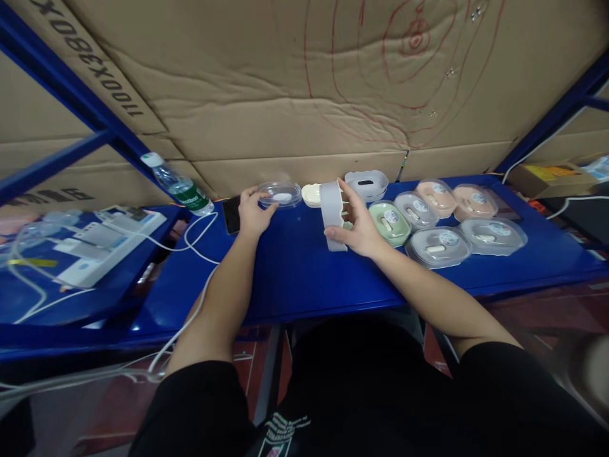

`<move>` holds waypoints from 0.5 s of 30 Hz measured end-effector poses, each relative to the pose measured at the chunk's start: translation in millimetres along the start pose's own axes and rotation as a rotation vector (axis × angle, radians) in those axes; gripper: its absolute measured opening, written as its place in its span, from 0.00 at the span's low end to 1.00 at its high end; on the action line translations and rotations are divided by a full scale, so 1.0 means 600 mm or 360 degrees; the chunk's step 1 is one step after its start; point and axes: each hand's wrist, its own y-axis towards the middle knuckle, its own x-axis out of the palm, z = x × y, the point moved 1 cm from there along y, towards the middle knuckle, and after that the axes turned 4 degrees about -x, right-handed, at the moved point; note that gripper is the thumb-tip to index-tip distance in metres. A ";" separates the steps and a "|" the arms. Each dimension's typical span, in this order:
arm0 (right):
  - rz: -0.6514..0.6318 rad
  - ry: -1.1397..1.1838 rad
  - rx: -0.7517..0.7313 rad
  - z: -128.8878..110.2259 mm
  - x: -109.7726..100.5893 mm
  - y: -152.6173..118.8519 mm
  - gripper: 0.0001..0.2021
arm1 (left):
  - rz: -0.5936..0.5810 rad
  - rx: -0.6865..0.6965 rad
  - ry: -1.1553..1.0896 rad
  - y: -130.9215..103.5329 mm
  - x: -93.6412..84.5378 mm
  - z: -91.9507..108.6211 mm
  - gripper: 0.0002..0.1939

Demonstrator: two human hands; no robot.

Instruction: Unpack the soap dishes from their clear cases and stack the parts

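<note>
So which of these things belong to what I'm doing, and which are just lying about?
Likely part of the job:
- grey container, in the right hand
- clear lid, at the left hand
- cream piece
- rear grey container
- lidded containers on the right

Probably just lying about:
- water bottle
- dark flat device
- power strip

Before the cardboard wall (266, 82), the phone (231, 214) lay on the surface (304, 279) between the bottle (183, 188) on its left and the lid (280, 194) on its right, with the power strip (111, 251) farther left and the lidded boxes (438, 246) grouped at right.
</note>
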 end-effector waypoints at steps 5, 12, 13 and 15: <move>-0.0021 -0.0063 -0.0001 0.001 -0.001 0.000 0.63 | -0.0065 -0.0020 -0.0107 0.003 0.006 -0.012 0.27; -0.0047 -0.0045 -0.0006 0.006 -0.001 -0.001 0.65 | -0.0190 -0.0036 -0.0142 0.003 0.011 -0.019 0.41; -0.0053 -0.0047 -0.0008 0.006 -0.001 -0.001 0.65 | -0.0198 -0.0033 -0.0132 0.003 0.011 -0.018 0.42; -0.0060 -0.0059 -0.0022 0.004 -0.002 -0.001 0.65 | -0.0160 -0.0013 -0.0110 0.002 0.007 -0.011 0.45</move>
